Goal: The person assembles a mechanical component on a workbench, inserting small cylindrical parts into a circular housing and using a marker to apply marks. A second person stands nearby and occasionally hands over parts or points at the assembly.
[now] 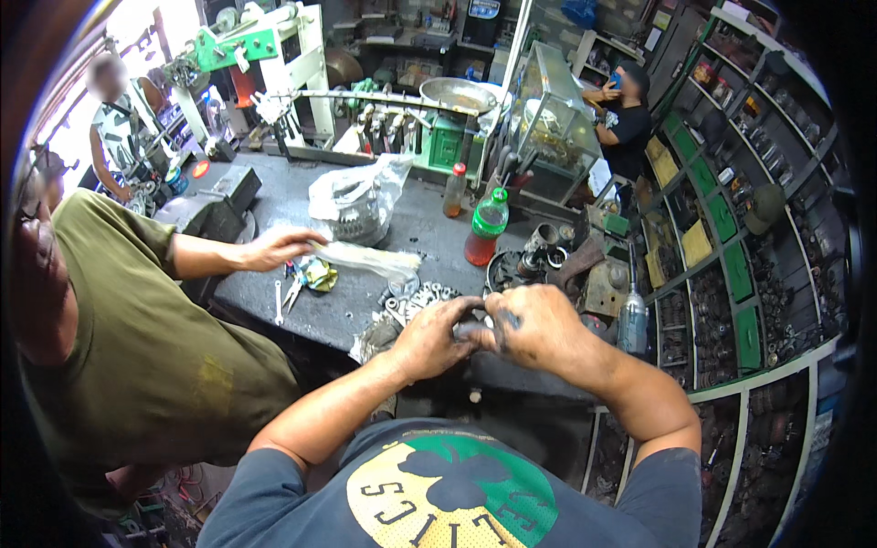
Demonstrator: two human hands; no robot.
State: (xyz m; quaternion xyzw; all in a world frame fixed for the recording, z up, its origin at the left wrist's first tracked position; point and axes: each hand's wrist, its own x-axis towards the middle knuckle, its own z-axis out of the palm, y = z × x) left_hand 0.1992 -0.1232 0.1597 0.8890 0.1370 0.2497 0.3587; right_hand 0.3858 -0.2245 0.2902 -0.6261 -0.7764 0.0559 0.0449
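Two hands: left hand (437,336) and right hand (534,324) meet at the bench edge; greasy, fingers curled shut around a small dark part (477,331) — mostly hidden between the fingertips
Bench: workbench (301,196), grey and gritty; loose metal washers (416,297) just beyond the knuckles
Packages: crumpled clear plastic bag (352,196); green-capped bottle (486,228) of red liquid, upright
Co-worker: olive sleeve; a hand (279,247) grips a long clear wrapper (370,260)

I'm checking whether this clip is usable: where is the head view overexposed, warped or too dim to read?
Head view: daylight blows out the window at upper left; fisheye bends the green shelves at right, and the rim is black; the left hand and right hand are evenly lit, but the small dark part between them is unreadable.
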